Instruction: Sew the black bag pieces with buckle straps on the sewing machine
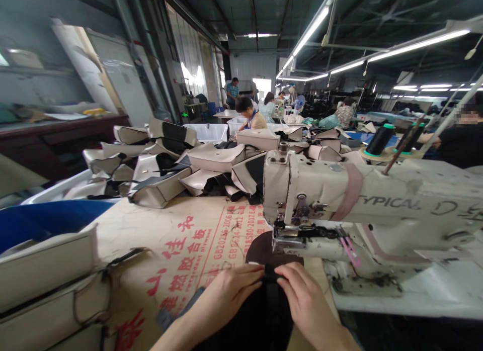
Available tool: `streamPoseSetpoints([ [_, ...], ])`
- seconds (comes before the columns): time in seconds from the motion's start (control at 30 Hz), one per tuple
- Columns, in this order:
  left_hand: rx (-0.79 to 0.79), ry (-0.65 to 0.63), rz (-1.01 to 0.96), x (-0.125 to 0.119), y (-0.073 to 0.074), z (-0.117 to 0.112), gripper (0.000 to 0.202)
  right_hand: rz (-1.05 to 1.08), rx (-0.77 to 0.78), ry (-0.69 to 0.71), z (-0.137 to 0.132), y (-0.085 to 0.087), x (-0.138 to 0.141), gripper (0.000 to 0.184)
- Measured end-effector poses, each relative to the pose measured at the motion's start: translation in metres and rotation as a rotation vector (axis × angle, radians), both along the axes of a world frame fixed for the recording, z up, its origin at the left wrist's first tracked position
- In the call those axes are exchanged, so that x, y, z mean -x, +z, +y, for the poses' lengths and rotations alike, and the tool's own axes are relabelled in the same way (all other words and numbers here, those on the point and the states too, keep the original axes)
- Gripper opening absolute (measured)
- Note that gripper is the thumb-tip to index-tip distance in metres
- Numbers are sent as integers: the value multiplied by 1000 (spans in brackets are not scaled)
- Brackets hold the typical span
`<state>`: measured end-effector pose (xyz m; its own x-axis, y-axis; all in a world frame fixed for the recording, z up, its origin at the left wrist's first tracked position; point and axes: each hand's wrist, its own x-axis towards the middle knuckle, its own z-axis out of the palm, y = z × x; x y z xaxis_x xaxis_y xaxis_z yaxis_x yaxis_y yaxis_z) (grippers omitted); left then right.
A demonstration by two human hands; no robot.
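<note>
Head view: my left hand (230, 296), right hand (302, 296) pinch black strap (270, 279) beside sewing machine (339, 200) (fingertips close to it); uneven grip may skew strap.

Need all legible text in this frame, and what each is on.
"TYPICAL": sewing machine arm; marks after it, from "D", unreadable.
"佳和": large red print on the tan board; further red characters below it unclear.
"GB...": red codes on that board, digits too blurred.
No text on the black strap pinched by left hand and right hand.
</note>
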<state>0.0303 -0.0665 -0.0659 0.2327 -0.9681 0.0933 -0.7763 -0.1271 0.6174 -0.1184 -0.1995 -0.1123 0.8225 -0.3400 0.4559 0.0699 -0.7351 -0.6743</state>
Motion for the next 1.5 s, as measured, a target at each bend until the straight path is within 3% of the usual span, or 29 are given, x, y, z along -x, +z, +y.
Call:
streamPoseSetpoints([
  [0.13, 77, 27, -35, 1, -8, -1, 26, 39, -18, 44, -7, 5, 0, 19],
  [0.27, 41, 13, -50, 8, -9, -5, 25, 138, -54, 142, -15, 11, 2, 22],
  [0.47, 70, 208, -29, 19, -18, -6, 19, 177, -18, 121, -17, 10, 3, 21],
  [0.63, 157, -1, -267, 16, -26, -6, 36, 167, -18, 104, -16, 5, 3, 17],
  [0.8, 203, 8, -415, 15, -28, -11, 32, 144, -66, 73, -17, 6, 2, 15],
  [1.07, 98, 25, -328, 13, -24, -13, 26, 124, 1, 42, -17, -1, 5, 27],
  [1.3, 26, 23, -273, 14, -21, -13, 26, 188, 13, 97, -18, 8, 5, 16],
  [1.5, -18, 42, -215, 14, -16, -14, 24, 180, -74, 71, -15, 8, 6, 14],
])
